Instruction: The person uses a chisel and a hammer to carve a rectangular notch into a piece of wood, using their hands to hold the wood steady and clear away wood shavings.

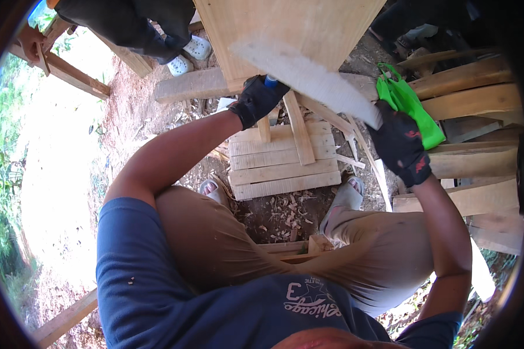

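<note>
My right hand, in a black glove, is closed round the handle end of a handsaw. The handsaw's wide pale blade, smeared by motion, slants up and left over the near end of a wooden board. My gloved left hand is closed at the board's near edge, left of the blade. A small blue-ended object pokes out of its fingers; its kind is not clear. Whether that hand also grips the board cannot be told. The fingers of my right hand are partly hidden.
Below my hands lies a slatted wooden platform with loose wood strips. A thick beam runs under the board. Stacked planks and a green bag are at right. Another person's shoes stand at far left.
</note>
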Motion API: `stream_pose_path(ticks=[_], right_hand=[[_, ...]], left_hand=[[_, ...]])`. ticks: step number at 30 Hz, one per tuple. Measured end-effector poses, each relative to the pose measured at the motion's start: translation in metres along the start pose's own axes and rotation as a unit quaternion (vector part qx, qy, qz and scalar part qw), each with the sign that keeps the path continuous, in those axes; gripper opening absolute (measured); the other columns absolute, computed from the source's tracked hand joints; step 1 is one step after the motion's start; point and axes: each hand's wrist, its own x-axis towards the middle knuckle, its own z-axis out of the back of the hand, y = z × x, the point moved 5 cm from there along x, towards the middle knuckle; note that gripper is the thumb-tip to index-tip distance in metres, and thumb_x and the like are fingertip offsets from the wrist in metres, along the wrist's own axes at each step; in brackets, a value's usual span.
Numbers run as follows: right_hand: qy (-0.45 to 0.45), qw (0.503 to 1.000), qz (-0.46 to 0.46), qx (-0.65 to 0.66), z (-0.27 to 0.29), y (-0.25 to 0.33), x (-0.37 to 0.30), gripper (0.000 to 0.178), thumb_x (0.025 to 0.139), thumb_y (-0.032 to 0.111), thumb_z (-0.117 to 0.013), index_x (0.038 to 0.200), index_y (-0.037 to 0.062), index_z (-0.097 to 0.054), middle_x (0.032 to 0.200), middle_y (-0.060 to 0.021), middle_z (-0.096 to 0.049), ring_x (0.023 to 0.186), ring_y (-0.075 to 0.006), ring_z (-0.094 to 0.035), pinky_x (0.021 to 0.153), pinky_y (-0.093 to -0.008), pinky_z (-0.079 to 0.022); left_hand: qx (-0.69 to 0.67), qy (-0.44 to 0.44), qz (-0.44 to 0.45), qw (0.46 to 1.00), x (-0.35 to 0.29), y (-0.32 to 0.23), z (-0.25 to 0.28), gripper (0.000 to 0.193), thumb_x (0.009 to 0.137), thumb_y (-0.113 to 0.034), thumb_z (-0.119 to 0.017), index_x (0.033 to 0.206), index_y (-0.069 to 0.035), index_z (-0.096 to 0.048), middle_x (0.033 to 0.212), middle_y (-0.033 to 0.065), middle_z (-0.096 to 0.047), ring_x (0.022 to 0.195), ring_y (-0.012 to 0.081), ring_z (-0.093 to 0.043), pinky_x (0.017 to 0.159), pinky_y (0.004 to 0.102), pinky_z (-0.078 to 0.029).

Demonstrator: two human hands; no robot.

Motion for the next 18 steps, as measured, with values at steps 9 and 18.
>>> stream_pose_path(ticks=[9,18], right_hand=[[0.031,0.997,-0.050,0.045,0.010,0.011,0.000,0.029,0.099,0.030,-0.067,0.108,0.0019,-0.065,0.088,-0.0214,-0.072,0.082,-0.0414,-0.072,0.072,-0.0513,-0.057],[0.023,0.997,-0.060,0.044,0.014,0.001,0.013,0.034,0.101,0.033,-0.065,0.112,0.0006,-0.065,0.089,-0.0235,-0.072,0.084,-0.0430,-0.071,0.074,-0.0525,-0.055]], left_hand=[[0.066,0.098,0.114,0.986,-0.004,0.005,-0.002,0.043,0.091,-0.053,-0.075,0.092,-0.010,-0.074,0.081,0.0094,-0.076,0.082,0.0245,-0.075,0.079,0.0405,-0.057],[0.144,0.153,0.155,0.965,0.002,0.009,0.008,0.031,0.100,-0.036,-0.070,0.086,-0.008,-0.073,0.070,0.0041,-0.066,0.067,0.0181,-0.063,0.071,0.0356,-0.053]])
